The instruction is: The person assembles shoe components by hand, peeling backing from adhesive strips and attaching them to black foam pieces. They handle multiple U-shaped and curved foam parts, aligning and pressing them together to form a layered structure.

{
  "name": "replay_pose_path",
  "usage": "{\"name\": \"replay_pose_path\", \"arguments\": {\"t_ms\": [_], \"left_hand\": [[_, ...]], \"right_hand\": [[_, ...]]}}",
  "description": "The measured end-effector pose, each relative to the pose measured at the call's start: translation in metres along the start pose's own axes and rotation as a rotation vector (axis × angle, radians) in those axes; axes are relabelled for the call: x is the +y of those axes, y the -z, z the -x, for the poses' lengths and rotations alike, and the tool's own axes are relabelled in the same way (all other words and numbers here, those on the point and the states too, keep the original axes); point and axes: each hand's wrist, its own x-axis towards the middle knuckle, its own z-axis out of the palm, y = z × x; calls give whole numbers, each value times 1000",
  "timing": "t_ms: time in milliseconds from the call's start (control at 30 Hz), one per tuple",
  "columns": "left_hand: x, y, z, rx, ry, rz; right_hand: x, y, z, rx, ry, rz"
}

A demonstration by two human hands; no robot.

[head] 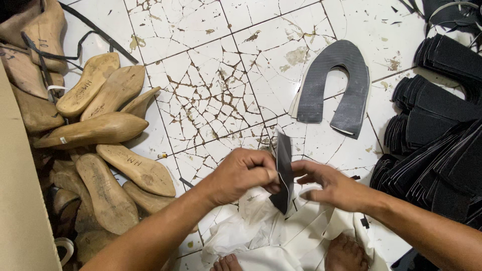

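A thin black shoe-upper piece with a pale edge stands upright between my two hands. My left hand pinches its left side with closed fingers. From the right, the fingers of my right hand touch the same piece. Below the hands lie white cut pieces and a crumpled white sheet on the floor, with my bare toes showing at the bottom edge.
A stack of dark U-shaped upper pieces lies on the cracked white tile floor. Piles of black cut pieces fill the right side. Several wooden shoe lasts are heaped at the left beside a tan board.
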Motion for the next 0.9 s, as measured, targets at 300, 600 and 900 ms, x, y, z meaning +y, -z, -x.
{"name": "replay_pose_path", "arguments": {"t_ms": [300, 600, 900], "left_hand": [[1, 5, -7, -93, 19, 185], [-38, 1, -18, 142, 82, -95], [5, -8, -18, 231, 53, -7]], "right_hand": [[2, 2, -17, 158, 187, -323], [-17, 15, -27, 352, 101, -343], [-20, -9, 9, 301, 982, 813]]}}
